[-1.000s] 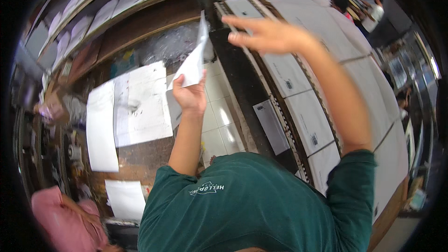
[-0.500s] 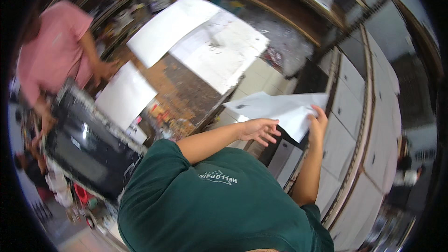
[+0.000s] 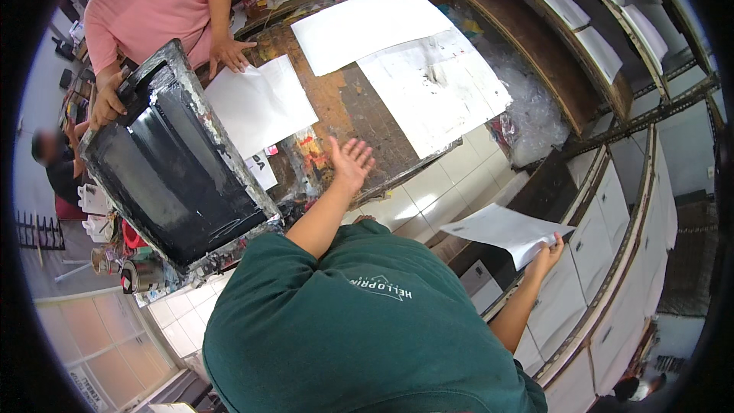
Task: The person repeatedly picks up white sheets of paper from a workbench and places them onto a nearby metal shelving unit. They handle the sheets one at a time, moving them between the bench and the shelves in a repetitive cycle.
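Note:
My right hand (image 3: 544, 255) grips one edge of a white sheet (image 3: 501, 231), thumb on top, and holds it up in front of the racks on the right. The sheet bows and its far end hangs free. My left hand (image 3: 352, 164) is open and empty, palm up with fingers spread, by the near edge of the worktable (image 3: 344, 99). To its left, a co-worker in a pink shirt (image 3: 164, 0) grips a tilted screen-printing frame (image 3: 210, 183) smeared with black ink. That person's other hand touches a white sheet (image 3: 264, 103) lying on the table.
Two large white sheets, one plain (image 3: 367, 27) and one with dark smudges (image 3: 436, 92), overlap on the table. Clear plastic wrap (image 3: 527, 111) is bunched beyond its right end. Racks of white sheets (image 3: 612, 199) line the right side. Another person (image 3: 65, 164) is at far left.
My left hand has swung left, away from the sheet, to the table edge. My right hand has carried the sheet down and right. The whole view has turned.

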The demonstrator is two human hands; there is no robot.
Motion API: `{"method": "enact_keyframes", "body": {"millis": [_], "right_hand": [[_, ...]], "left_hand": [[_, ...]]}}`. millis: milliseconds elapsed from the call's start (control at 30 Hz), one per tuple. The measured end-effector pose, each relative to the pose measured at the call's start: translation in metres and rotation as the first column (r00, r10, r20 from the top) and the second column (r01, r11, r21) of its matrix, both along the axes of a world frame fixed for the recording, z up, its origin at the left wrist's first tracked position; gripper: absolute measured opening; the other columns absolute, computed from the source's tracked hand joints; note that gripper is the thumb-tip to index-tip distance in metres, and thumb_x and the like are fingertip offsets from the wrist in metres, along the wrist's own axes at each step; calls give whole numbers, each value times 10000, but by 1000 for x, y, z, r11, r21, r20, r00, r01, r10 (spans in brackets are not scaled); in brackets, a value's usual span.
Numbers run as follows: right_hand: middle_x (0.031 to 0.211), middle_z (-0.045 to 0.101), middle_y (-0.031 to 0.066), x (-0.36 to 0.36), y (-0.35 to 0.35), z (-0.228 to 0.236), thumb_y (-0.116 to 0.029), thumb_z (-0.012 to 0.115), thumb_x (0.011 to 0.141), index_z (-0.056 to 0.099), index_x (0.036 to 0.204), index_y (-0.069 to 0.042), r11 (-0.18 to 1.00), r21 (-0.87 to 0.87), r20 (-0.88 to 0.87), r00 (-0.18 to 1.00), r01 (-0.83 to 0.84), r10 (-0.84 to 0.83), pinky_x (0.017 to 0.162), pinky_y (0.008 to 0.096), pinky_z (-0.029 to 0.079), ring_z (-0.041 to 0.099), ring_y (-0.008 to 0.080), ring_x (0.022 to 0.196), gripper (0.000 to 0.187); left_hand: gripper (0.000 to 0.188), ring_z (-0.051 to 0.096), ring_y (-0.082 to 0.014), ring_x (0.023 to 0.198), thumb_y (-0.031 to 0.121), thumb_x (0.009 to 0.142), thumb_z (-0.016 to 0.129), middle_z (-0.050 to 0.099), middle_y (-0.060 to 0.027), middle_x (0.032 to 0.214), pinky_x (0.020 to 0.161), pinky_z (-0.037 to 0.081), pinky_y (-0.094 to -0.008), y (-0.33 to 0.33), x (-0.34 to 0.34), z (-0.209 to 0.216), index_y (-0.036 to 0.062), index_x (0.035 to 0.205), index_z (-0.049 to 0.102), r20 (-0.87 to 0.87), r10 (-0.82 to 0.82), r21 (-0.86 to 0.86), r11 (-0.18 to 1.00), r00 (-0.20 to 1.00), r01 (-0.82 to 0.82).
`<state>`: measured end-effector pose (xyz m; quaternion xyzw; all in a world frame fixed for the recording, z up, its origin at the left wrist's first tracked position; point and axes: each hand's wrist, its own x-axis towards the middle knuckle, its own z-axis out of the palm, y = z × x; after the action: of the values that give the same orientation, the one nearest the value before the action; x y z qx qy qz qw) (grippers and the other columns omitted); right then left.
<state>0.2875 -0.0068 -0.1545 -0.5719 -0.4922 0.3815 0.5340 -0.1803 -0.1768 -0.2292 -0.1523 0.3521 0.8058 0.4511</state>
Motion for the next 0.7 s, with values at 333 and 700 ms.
{"method": "enact_keyframes", "body": {"millis": [333,700], "right_hand": [[1048,559,72,4,-19,14,53,480,723,556,1122,3,989,-134,133,990,59,-41,756,246,430,532,132,884,410],[806,628,83,34,-140,22,9,517,672,635,864,-18,902,-127,497,814,412,-302,688,287,451,580,167,749,228]], "left_hand": [[1105,266,-285,1298,819,633,422,209,-80,1440,999,269,-422,-3,-55,-9,88,1404,115,97,306,157,935,947,-318],[367,499,-177,622,338,836,575,535,-109,724,511,437,-248,133,-127,-73,-20,844,497,-241,114,-230,958,964,-171]]}}
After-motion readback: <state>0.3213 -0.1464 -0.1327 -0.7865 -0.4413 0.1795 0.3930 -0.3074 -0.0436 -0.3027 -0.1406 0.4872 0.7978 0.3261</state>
